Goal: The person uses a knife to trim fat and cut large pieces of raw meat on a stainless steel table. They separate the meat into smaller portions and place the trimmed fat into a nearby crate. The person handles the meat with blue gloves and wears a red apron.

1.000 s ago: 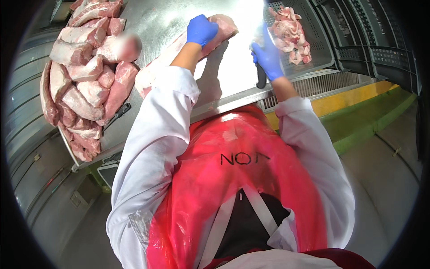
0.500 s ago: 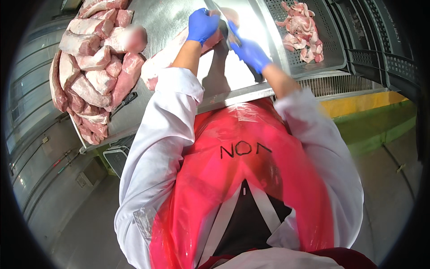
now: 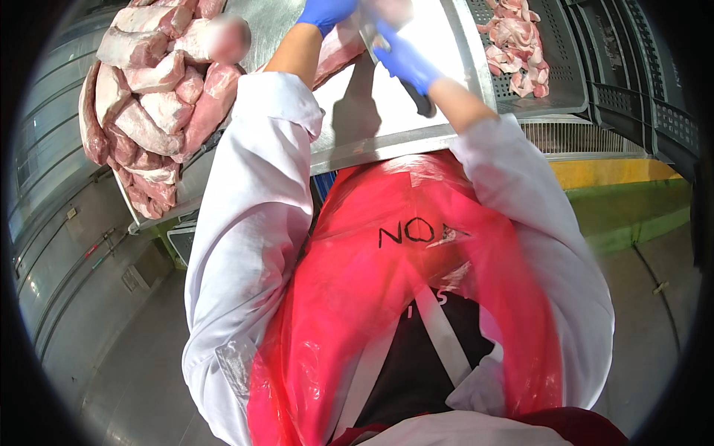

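Observation:
My right hand (image 3: 407, 61), in a blue glove, is closed round the black handle of a knife (image 3: 422, 101). The blade points up toward the top edge and is partly lost in glare and blur. My left hand (image 3: 327, 12), also blue-gloved, is cut off by the top edge; its fingers look closed on a long piece of raw meat (image 3: 341, 53). This piece lies on the metal work table (image 3: 349, 149), partly behind my left forearm. A pale pink bit of meat (image 3: 392, 10) shows blurred beside the blade.
Several raw meat cuts (image 3: 152, 111) are heaped on the left side of the table. At the right, a grey perforated crate (image 3: 569, 82) holds pale trimmings (image 3: 517, 44). Dark crates (image 3: 673, 82) stand farther right. The table's raised metal edge runs before my red apron (image 3: 416, 201).
Both hands sit higher in the picture, my left one now partly out of it. The knife stays in my right hand. The view has shifted a little, moving the crate rightward.

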Action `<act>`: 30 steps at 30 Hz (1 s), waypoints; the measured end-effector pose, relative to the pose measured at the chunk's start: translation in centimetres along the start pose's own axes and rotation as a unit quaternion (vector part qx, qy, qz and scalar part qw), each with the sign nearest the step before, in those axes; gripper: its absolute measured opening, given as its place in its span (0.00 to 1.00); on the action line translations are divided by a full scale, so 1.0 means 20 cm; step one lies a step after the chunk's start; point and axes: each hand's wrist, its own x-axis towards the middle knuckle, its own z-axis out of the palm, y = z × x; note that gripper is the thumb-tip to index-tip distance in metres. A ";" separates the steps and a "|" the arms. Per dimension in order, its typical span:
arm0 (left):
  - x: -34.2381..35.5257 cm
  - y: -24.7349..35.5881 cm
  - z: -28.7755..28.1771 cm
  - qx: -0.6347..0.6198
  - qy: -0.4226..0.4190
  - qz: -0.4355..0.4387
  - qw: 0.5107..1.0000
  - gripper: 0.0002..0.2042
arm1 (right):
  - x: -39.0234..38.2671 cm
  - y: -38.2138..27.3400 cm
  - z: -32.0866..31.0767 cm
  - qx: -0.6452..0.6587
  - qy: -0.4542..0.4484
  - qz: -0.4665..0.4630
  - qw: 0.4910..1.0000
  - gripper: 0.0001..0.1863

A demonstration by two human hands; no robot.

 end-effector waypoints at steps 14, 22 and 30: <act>-0.06 0.04 -0.23 -0.082 -0.058 0.030 0.994 0.12 | -0.24 -0.09 0.27 -0.039 -0.027 0.140 0.989 0.39; -0.08 0.16 -0.35 -0.194 -0.080 -0.005 0.978 0.10 | -0.07 -0.13 0.43 -0.059 -0.022 0.149 0.987 0.40; -0.34 0.13 -0.07 -0.121 0.102 0.133 0.978 0.07 | 0.15 -0.05 0.60 -0.156 -0.027 0.143 0.977 0.37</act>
